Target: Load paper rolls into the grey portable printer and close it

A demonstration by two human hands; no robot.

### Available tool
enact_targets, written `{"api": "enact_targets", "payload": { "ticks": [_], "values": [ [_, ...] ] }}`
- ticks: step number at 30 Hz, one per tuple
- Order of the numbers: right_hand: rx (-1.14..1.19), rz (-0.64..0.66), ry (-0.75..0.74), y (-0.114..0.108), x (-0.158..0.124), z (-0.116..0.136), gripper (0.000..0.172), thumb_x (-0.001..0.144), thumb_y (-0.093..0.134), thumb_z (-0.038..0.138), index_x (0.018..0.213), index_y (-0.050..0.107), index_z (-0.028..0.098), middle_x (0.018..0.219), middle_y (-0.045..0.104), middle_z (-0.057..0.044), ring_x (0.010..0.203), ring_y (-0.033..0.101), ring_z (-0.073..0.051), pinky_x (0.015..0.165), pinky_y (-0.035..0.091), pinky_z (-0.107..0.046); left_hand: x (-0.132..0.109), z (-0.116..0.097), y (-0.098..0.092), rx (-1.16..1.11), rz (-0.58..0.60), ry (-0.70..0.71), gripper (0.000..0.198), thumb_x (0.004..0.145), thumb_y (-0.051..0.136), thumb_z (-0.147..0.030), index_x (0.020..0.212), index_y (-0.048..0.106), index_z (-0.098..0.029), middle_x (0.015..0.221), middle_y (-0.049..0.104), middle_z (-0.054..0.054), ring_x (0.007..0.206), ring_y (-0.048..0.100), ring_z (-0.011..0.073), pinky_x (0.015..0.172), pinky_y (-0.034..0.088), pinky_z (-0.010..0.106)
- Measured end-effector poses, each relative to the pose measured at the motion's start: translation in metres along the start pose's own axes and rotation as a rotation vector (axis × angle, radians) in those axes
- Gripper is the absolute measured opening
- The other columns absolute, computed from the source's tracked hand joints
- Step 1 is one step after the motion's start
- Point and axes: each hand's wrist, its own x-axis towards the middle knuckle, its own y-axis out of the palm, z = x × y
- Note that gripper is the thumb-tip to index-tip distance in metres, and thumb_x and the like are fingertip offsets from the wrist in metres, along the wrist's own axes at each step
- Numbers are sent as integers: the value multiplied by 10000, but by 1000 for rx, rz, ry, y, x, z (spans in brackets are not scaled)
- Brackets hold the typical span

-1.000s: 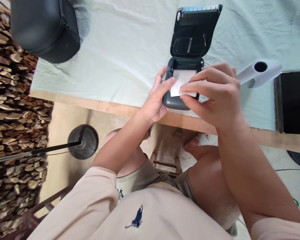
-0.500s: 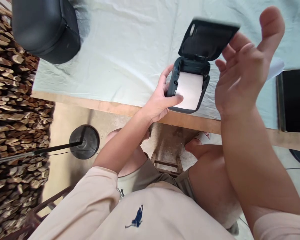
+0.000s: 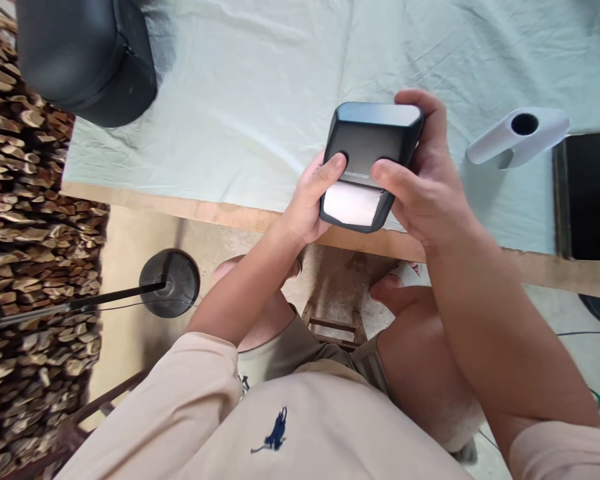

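Observation:
Between both hands, over the table's front edge, is a dark portable label printer (image 3: 375,137). Its lid lies down over the body, and a strip of white paper (image 3: 351,204) shows below the lid. My left hand (image 3: 310,199) grips the printer's left side, thumb on the lid. Wrapped round the right side is my right hand (image 3: 427,173), its thumb also pressing on the lid. Small lettering beside the thumbs is too faint to read surely. The fingers under the printer are partly hidden.
A black zipped case (image 3: 87,60) stands at the table's back left. To the right are a white object with a dark round hole (image 3: 545,130) and a dark tablet-like slab (image 3: 595,197). A stand with a round black base (image 3: 180,300) is on the floor, near stacked firewood (image 3: 35,280).
The printer's lid has swung from raised to down over the paper. My right hand has come in from the right and now holds the printer with my left.

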Motion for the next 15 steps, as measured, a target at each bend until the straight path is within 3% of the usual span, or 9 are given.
{"api": "enact_targets", "payload": {
  "ticks": [5,9,12,15],
  "values": [
    [15,28,35,-2,-5,0,692,661,777,437,1210,357,417,1148,565,37,922,621,-151,818,567,-340,-2,-3,1,-23,97,48,283,889,592,-428,1043,661,-200,1064,726,57,1441,454,265,1149,454,380],
    [-44,-32,43,-5,-6,-3,683,722,713,459,1282,329,387,1165,581,14,983,623,-169,902,565,-384,0,-4,3,-83,106,2,378,918,500,-518,1021,679,-201,1068,736,58,1430,466,270,1130,479,376],
    [-137,-130,-52,-8,-6,-3,668,729,689,523,1301,380,371,1338,528,-7,1250,539,-200,1087,486,-397,6,-2,0,-132,55,-59,443,943,415,-560,1004,679,-209,1090,733,56,1431,458,266,1110,495,363],
    [-258,-119,-147,-12,-5,-1,662,725,664,597,1313,429,403,1458,456,34,1439,379,-206,1204,384,-385,11,0,-3,-144,-11,-91,400,965,414,-499,1046,661,-194,1099,727,47,1426,465,251,1096,504,350]
  ]
}}
